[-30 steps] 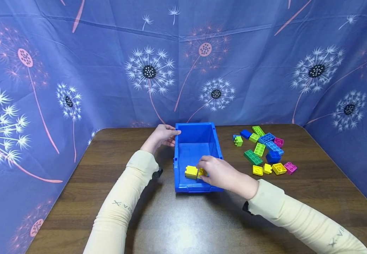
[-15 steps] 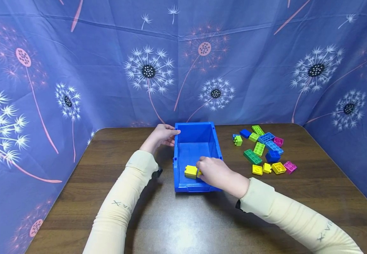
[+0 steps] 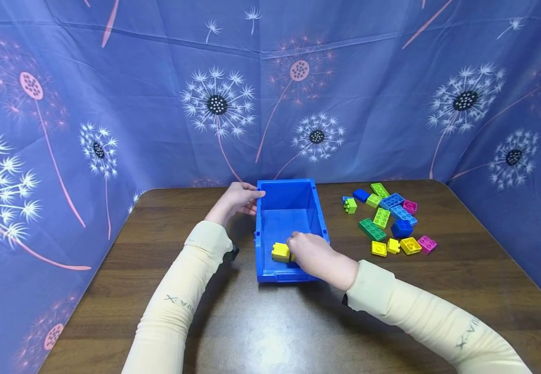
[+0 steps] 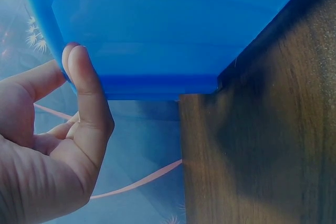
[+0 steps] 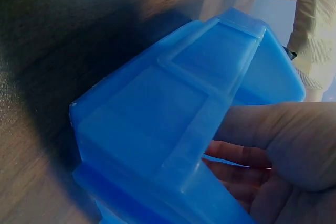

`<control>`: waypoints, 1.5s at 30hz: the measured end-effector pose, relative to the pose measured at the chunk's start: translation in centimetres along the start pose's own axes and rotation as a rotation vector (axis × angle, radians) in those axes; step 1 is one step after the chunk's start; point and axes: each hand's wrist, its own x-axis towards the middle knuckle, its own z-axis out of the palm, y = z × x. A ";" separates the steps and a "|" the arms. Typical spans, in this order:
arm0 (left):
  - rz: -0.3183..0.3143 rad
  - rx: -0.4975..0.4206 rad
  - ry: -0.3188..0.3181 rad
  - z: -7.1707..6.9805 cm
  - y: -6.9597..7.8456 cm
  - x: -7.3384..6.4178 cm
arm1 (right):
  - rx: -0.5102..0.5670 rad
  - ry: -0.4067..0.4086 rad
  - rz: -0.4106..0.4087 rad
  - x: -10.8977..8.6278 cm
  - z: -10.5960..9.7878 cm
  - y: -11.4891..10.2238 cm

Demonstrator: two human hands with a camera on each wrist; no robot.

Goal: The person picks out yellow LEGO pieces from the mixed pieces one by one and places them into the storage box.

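Observation:
A blue plastic bin (image 3: 285, 221) stands on the table, its low front side toward me. My left hand (image 3: 242, 198) pinches its far left rim; in the left wrist view, thumb and fingers lie on either side of the bin's edge. My right hand (image 3: 314, 254) reaches into the front of the bin, fingers curled down at a yellow toy brick (image 3: 292, 257), of which only a sliver shows. Close to its left lies another yellow brick (image 3: 280, 252) on the bin floor. In the right wrist view the bin's wall (image 5: 142, 114) hides the right fingertips.
Right of the bin lie several loose toy bricks, among them a dark green brick (image 3: 372, 229), a lime brick (image 3: 382, 217), a blue brick (image 3: 401, 228), a yellow brick (image 3: 410, 245) and a pink brick (image 3: 426, 244). A dandelion-print cloth (image 3: 158, 93) hangs behind the table (image 3: 167, 218).
My right hand has turned and sunk slightly in the bin, its forearm shifting left, so the yellow brick at its fingers is now mostly covered. The left hand keeps its hold on the rim.

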 end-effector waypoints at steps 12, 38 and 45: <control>0.001 -0.008 0.007 -0.2 -0.2 -0.1 | 0.006 -0.067 0.011 0.5 0.5 -0.2; -0.003 -0.013 -0.009 -0.2 0.2 -0.1 | 0.017 -0.047 0.020 0.6 -0.1 -0.3; 0.001 -0.013 -0.004 -0.1 -0.1 0.0 | 0.046 -0.038 -0.019 0.3 -0.9 -0.1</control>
